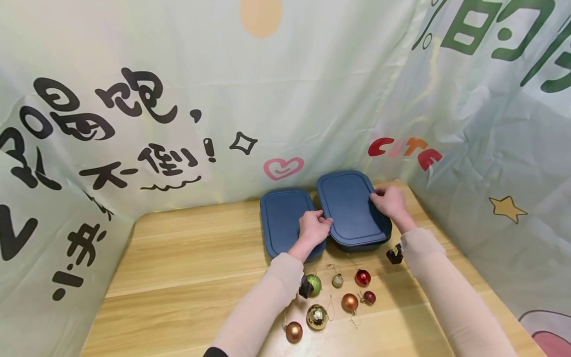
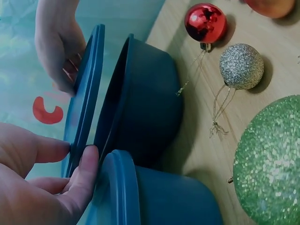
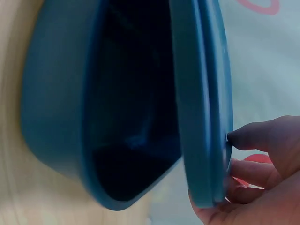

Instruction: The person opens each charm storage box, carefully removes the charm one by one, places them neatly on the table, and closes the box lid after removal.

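Note:
Both hands hold a dark blue rectangular lid, raised off the right-hand blue box. My left hand pinches its left edge between thumb and fingers. On the opposite edge, my right hand grips with the thumb on top and fingers beneath. From the right wrist view, a gap shows between lid and box rim, and the dark inside is visible. A second blue box, topped by its lid, stands close beside it on the left, partly under my left hand in the head view.
In front of the boxes lie several hanging ornaments: a green glitter ball, a silvery glitter ball, a shiny red ball, a gold mirrored ball and copper ones. Printed cloth encloses the wooden table.

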`<state>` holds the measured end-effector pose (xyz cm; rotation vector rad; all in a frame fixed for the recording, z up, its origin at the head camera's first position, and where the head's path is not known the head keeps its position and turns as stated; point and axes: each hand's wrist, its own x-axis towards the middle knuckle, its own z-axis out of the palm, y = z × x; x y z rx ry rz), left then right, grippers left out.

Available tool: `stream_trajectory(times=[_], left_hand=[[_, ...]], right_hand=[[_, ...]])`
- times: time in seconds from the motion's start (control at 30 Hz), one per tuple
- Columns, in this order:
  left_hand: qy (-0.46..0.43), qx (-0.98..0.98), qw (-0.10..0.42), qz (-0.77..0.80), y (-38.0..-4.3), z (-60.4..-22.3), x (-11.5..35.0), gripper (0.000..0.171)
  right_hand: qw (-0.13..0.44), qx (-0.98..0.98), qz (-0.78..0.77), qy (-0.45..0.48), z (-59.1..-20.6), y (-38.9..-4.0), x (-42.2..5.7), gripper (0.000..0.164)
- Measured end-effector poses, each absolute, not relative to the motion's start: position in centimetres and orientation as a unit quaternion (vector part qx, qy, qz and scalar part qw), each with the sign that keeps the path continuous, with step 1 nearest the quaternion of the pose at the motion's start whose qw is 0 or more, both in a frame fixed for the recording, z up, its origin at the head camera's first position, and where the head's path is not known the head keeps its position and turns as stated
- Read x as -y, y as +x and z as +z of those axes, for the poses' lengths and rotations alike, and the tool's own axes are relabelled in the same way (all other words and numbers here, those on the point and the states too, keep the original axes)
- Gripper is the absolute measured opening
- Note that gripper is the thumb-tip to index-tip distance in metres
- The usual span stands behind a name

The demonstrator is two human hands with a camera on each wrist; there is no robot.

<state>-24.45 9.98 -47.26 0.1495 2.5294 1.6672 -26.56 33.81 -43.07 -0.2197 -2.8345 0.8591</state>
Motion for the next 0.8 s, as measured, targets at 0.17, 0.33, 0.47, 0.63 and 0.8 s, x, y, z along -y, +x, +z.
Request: stream_trajectory(times=[0.17, 0.33, 0.47, 0.63, 0.8], left_hand=[[0.062, -0.86, 0.053, 0.504, -24.5, -47.2, -10.4, 0.032], [0.081, -0.878, 0.066, 0.468, -24.7, -46.8, -10.9, 0.032], [0.095, -0.889, 0.064, 0.442, -25.3, -47.5, -11.5, 0.052], [0.098, -0.888, 0.1, 0.439, -25.3, -46.7, -11.3, 0.043], [0.099, -0.894, 0.125, 0.419, -25.3, -46.1, -11.4, 0.029]], right_hand=[[0.072, 0.952, 0.284, -0.087, -43.9, -26.7, -34.0, 0.042], [0.068, 0.95, 0.289, -0.097, -44.4, -26.7, -34.1, 0.044], [0.054, 0.95, 0.286, -0.11, -44.9, -26.9, -34.3, 0.046], [0.046, 0.947, 0.294, -0.123, -45.7, -27.1, -34.3, 0.047], [0.043, 0.938, 0.315, -0.14, -46.3, -27.0, -34.2, 0.047]])
